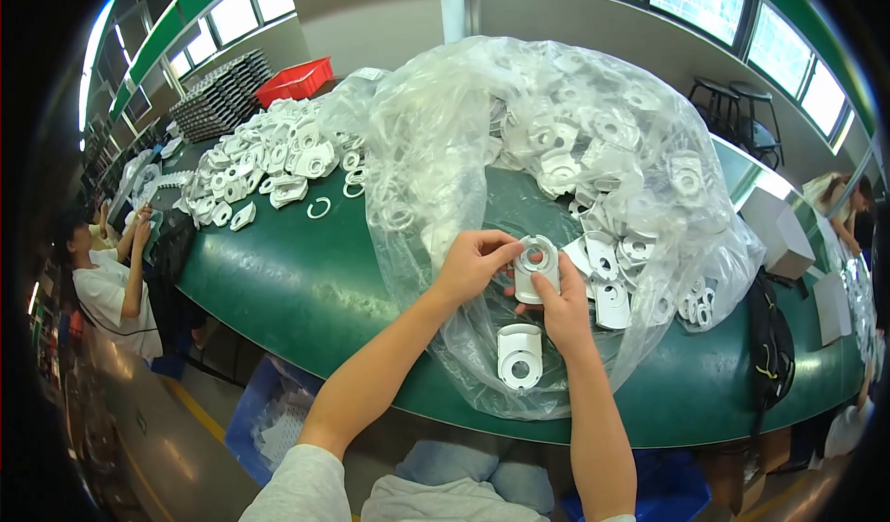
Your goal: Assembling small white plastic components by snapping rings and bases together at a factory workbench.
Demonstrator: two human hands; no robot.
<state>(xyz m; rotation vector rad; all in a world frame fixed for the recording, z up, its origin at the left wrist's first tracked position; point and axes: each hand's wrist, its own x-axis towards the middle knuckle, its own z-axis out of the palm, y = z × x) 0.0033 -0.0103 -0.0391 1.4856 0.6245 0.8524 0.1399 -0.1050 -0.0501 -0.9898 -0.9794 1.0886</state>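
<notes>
A white plastic part [536, 255] with a round ringed opening at one end is held up over the bag between my two hands. My right hand [564, 307] grips its lower right side, with the thumb across its face. At its upper left edge my left hand [476, 267] pinches with thumb and forefinger; whether a small piece sits in that pinch is hidden. Another white plastic part [520, 347] lies just below on the clear plastic, its ring toward me. Right of my hands, several similar white parts [612, 305] lie loose at the bag's mouth.
A large clear plastic bag [428, 156] full of white parts spreads over the green table [269, 258]. Loose white parts [264, 156] and a red bin [295, 81] are at the back left. A black bag [771, 341] hangs at the right edge; a blue bin [257, 411] stands below.
</notes>
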